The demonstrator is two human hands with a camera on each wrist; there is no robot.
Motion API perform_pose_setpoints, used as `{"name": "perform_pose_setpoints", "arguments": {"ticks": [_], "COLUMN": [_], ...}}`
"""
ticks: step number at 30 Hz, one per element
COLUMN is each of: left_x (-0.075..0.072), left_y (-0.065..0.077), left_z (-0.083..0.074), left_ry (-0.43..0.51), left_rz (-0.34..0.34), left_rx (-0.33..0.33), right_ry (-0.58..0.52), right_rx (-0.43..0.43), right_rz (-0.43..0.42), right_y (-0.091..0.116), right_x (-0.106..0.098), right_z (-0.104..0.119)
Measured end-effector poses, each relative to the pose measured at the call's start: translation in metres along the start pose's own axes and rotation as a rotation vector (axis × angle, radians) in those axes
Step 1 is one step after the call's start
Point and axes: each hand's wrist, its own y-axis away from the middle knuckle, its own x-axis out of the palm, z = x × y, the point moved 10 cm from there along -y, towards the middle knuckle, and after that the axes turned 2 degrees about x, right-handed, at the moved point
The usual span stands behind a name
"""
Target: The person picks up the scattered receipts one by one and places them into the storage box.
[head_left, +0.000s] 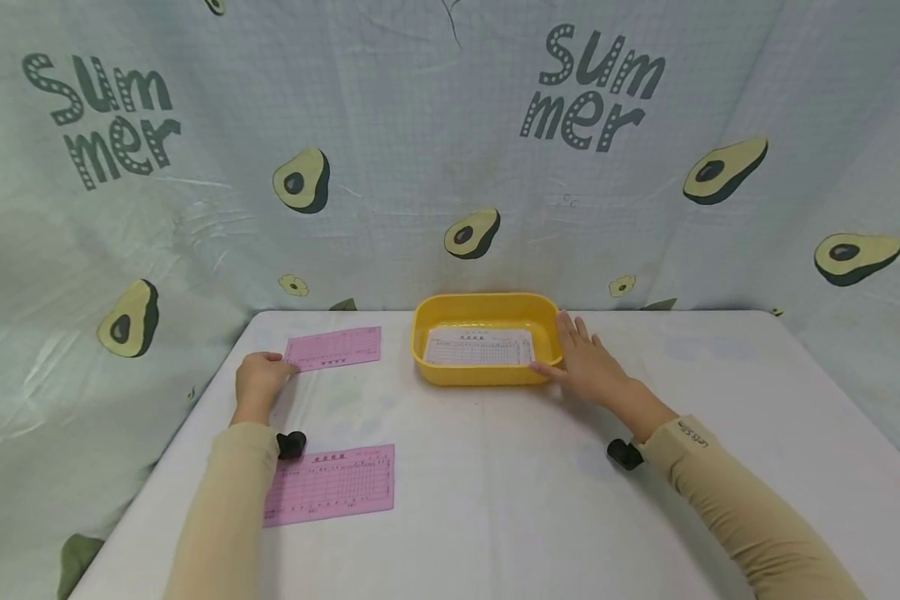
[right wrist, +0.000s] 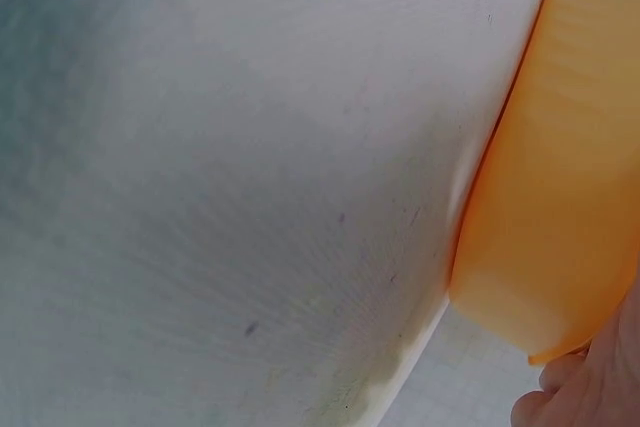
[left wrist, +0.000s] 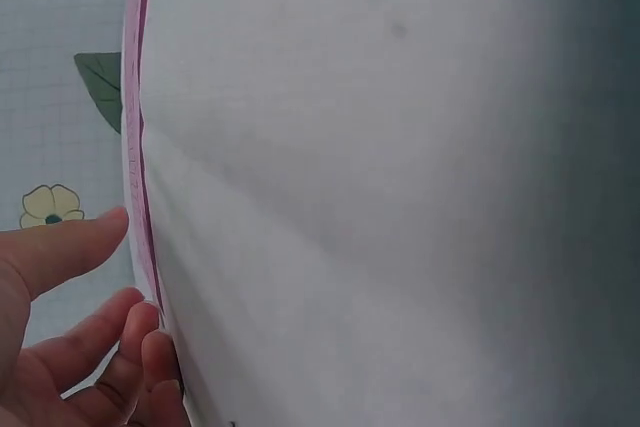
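A pink printed form pad [head_left: 337,348] lies at the back left of the table. My left hand [head_left: 258,383] is at its left end. In the left wrist view, the fingers [left wrist: 125,347] meet the pad's edge [left wrist: 135,157], with the thumb held apart from them. A second pink form pad [head_left: 337,483] lies nearer, partly behind the left forearm. At the back middle stands a yellow tray [head_left: 480,377] with white printed forms [head_left: 480,346] inside. My right hand [head_left: 592,367] rests against its right end, fingers spread and thumb along the front wall.
The white table [head_left: 450,517] ends at the back against a hanging curtain [head_left: 390,150] printed with avocados and lettering. Black wrist cameras sit under the left cuff [head_left: 291,445] and the right cuff [head_left: 625,454].
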Motion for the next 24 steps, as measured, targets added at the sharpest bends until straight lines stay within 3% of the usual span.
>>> {"name": "perform_pose_setpoints", "arguments": {"ticks": [8,15,24], "left_x": [0.005,0.007,0.005], "left_y": [-0.004,-0.002,-0.004], "left_z": [-0.009,-0.008,-0.006], "left_ry": [-0.109,-0.104,-0.102], "left_rz": [0.024,0.006,-0.010], "left_rx": [-0.010,-0.098,-0.139], "right_ry": [0.012,0.017,0.002], "right_rx": [0.001,-0.010,0.000], "right_rz": [0.009,0.014,0.012], "right_y": [-0.001,-0.002,-0.003], "right_x": [0.000,0.001,0.003], "right_z": [0.000,0.000,-0.002]}}
